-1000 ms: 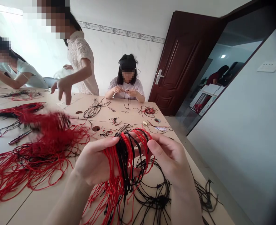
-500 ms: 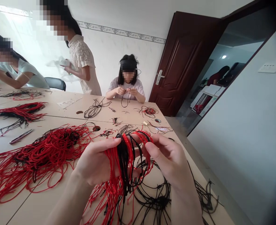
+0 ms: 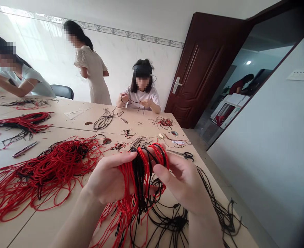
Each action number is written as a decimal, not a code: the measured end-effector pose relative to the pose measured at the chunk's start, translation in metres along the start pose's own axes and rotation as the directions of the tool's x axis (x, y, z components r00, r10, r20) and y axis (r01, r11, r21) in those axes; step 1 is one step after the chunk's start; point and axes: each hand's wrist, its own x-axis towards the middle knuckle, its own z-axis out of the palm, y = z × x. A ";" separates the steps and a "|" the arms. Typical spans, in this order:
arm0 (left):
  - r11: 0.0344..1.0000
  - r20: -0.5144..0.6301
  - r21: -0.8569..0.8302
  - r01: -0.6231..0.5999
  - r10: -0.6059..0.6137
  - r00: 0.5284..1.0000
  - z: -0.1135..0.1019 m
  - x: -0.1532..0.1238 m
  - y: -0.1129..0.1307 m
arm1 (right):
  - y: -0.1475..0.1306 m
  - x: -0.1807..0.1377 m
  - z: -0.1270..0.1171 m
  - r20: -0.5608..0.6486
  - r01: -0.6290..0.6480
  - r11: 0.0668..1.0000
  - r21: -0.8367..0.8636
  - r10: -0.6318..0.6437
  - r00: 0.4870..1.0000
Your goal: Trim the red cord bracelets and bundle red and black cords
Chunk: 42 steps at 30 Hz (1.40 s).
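Note:
A bundle of red and black braided cords [image 3: 141,172] hangs in loops between my two hands, above the table. My left hand [image 3: 110,177] is closed around its left part, with the thumb pressed on top of the black strands. On the other side, my right hand [image 3: 181,179] holds the right-hand loops over its fingers, its thumb bent in front of them. Some of my fingers are hidden behind the cords. Loose ends dangle below, and black cords [image 3: 176,222] lie on the table beneath.
A big tangle of red and black cords [image 3: 61,158] covers the left of the table [image 3: 72,210]. Scissors [image 3: 186,155] lie beyond my right hand; more black cords [image 3: 226,220] run along the right edge. Across the table, a seated person [image 3: 141,89] works a black cord.
My right thumb has shifted left and down along the cords. Scissors now show past my right hand. The standing person has moved back and turned; the seated person has spread the black cord.

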 end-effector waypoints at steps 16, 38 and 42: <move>0.996 0.095 -0.086 -0.023 0.031 0.995 -0.013 0.001 -0.003 | 0.000 0.001 0.001 0.057 0.057 0.995 -0.077 -0.053 0.997; 0.998 0.054 -0.050 -0.034 0.037 0.998 -0.010 0.002 -0.005 | -0.001 0.001 0.005 0.007 0.053 0.993 -0.102 -0.052 0.999; 0.998 0.041 -0.055 -0.029 0.031 0.999 -0.011 0.002 -0.004 | -0.003 -0.001 0.006 0.002 0.015 0.999 -0.047 -0.015 1.000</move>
